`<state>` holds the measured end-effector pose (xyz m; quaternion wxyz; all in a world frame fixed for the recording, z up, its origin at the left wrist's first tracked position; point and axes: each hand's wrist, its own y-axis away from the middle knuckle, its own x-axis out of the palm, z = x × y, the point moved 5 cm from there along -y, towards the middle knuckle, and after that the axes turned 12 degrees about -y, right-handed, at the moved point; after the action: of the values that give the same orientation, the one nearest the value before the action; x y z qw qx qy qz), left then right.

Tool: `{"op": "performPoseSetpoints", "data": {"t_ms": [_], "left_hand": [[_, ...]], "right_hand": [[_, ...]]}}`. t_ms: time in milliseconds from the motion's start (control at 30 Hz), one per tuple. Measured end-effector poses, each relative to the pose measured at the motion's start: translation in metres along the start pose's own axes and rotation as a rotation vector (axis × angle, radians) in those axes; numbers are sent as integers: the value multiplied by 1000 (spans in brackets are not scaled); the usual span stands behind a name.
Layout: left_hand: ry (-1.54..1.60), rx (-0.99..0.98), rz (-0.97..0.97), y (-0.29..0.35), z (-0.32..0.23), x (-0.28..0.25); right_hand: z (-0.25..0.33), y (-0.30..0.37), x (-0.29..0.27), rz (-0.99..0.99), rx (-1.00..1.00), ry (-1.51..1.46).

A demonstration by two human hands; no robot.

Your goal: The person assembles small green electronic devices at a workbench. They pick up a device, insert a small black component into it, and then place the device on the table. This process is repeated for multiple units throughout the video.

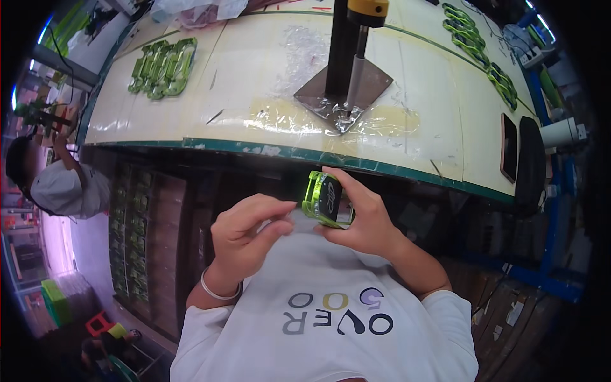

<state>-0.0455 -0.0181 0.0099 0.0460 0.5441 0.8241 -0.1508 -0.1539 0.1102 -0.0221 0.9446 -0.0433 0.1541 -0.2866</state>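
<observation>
In front of my chest, below the table's near edge, my right hand (364, 219) grips a small bright-green plastic casing (314, 191) with a black panel and pale printing. Its thumb and fingers clasp the casing from the right. Just to the left is my left hand (249, 230), a bracelet on its wrist. Its fingers are bent, with the thumb and forefinger tips apart, pointing at the casing. Nothing shows between those tips. Part of the casing is hidden behind my right hand.
The pale table (242, 76) carries a stand with a dark post (337, 57), green parts (163, 67) at left, more green parts (471, 44) at right, and a phone (508, 146). Racked green parts (130, 235) stand below left. Another person (67, 184) is at far left.
</observation>
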Motion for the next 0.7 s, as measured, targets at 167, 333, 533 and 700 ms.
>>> {"op": "performPoseSetpoints", "data": {"t_ms": [167,333,533,700], "left_hand": [[-444,310,-26,-2,-20,1],[-501,311,-36,1,-13,5],[-493,313,-37,2,-12,4],[-376,257,-94,6,1,5]], "right_hand": [[7,-3,10,-26,-74,32],[10,-1,9,-9,-140,107],[10,0,9,0,-142,147],[10,-1,11,-7,-129,119]]}}
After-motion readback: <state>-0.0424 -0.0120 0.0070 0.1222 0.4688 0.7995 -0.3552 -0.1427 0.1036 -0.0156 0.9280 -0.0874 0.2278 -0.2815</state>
